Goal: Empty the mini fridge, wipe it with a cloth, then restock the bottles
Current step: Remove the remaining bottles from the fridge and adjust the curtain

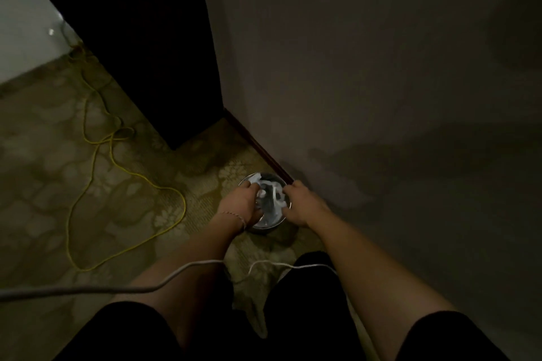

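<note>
- Landmark: the metal bowl [264,203] stands on the patterned carpet [44,170], close against the skirting of the grey wall [366,53].
- Contents: a white cloth [274,195] lies bunched inside the bowl. Whether the bowl also holds water cannot be told in this dim light.
- Left hand [242,203]: reaches over the bowl's left rim, fingers curled down into the cloth and gripping it.
- Right hand [302,202]: reaches over the bowl's right rim, fingers curled onto the cloth's other end and gripping it.
- Step in hand, as judged: preparing the cloth for wiping the fridge.
- Procedure: gather the whole cloth into both hands, lift it just above the bowl, and twist in opposite directions so any liquid falls back inside.
- Keep the bowl level; it sits on carpet and could tip under sideways pressure.
- A yellow cord [96,155] lies looped on the carpet to the bowl's left; keep drips off it.
- No fridge interior or bottles can be made out; a dark cabinet [132,38] stands beyond the bowl.
</note>
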